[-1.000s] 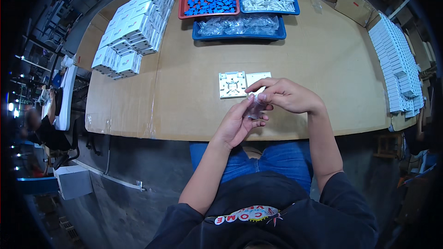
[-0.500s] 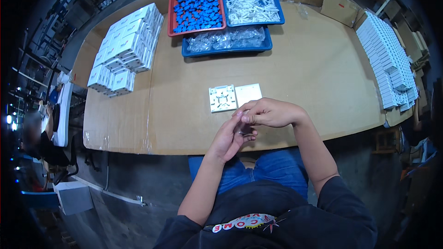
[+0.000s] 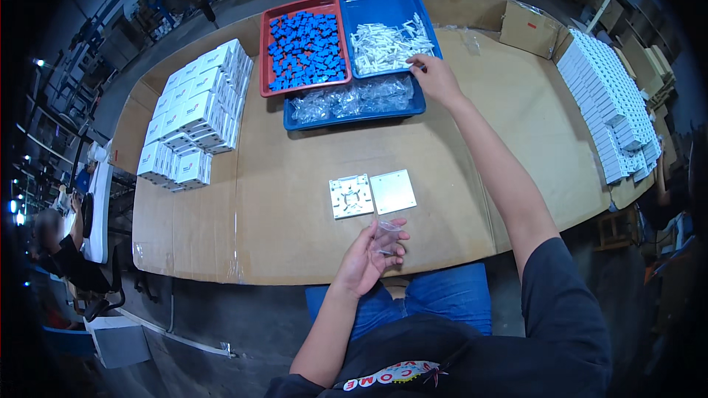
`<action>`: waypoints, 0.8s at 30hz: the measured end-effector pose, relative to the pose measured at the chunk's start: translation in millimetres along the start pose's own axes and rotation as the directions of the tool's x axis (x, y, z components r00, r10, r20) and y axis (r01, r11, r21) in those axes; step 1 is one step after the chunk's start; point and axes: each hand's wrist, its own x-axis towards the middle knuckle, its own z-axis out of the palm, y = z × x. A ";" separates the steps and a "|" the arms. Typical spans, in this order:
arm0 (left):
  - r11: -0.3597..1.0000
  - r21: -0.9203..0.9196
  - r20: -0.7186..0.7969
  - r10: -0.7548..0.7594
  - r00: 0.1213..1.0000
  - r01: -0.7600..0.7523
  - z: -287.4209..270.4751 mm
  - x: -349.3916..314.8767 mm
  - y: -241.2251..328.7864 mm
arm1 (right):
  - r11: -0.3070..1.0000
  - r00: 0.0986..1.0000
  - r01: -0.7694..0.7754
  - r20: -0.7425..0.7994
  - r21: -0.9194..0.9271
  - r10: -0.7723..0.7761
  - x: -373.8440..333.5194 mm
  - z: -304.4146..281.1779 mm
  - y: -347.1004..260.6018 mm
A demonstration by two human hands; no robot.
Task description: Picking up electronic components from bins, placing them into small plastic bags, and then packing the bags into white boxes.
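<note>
My left hand (image 3: 361,256) is closed around a small clear plastic bag (image 3: 386,239) near the table's front edge. Its mouth faces up between thumb and fingers. My right hand (image 3: 436,79) reaches to the near right corner of a blue tray (image 3: 376,1) holding slim white plastic pieces (image 3: 387,44). Its thumb and forefinger are a little apart, with nothing visible between them. Just beyond my left hand lie a white square box base (image 3: 351,196) with moulded inner parts and, beside it, a flat white cover (image 3: 393,191).
A red tray (image 3: 267,51) of blue clip-like parts (image 3: 306,48) adjoins the blue tray. Below both, another blue tray (image 3: 354,122) holds clear bags (image 3: 346,99). White boxes stand in stacks at left (image 3: 195,110) and right (image 3: 612,114). A person (image 3: 63,247) sits far left.
My right hand has left the clear bag and stretched forward to the blue tray of white pieces. The left hand keeps the bag. The whole view has tilted upward.
</note>
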 end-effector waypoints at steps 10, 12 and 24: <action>0.998 0.036 0.002 -0.057 0.998 0.057 8.1 5.4 -4.1 | 0.952 0.994 -0.005 -0.106 -0.306 -0.029 56.5 30.9 20.9; 0.998 0.034 -0.004 -0.055 0.998 0.055 7.3 5.6 -3.4 | 0.969 0.994 -0.054 -0.108 -0.241 0.028 59.1 33.7 19.1; 0.997 -0.071 0.047 -0.011 0.999 0.015 -0.3 8.4 -2.1 | 0.612 0.942 -0.219 0.002 0.760 0.335 28.6 -5.3 25.6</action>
